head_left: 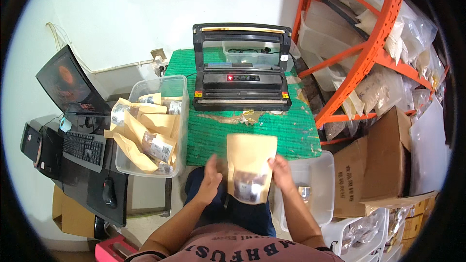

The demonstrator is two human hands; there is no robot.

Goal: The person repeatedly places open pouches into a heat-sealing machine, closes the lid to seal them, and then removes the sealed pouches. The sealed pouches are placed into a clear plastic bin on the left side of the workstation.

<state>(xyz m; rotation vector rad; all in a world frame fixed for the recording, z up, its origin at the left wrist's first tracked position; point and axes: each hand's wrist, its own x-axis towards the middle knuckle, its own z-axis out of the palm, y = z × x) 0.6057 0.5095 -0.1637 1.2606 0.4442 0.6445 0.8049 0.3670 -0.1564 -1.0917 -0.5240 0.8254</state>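
A kraft-paper pouch (252, 157) with a clear window at its lower part hangs upright over my lap. Dark contents show through the window. My right hand (283, 172) pinches the pouch's right edge. To the left of the pouch is my left hand (210, 182), its fingers pointing up and apart from the paper, slightly blurred and holding nothing that I can see. Beyond the pouch, on the green-covered table (208, 138), stands a black vacuum sealer (242, 85) with its lid raised and a red display lit.
At the left a clear plastic bin (180, 138) holds several similar pouches. A monitor (73, 85), keyboard (83, 148) and mouse (109, 193) are farther left. Another clear bin (323, 184) is by my right arm, near a cardboard box (378, 165) and an orange shelf rack (361, 70).
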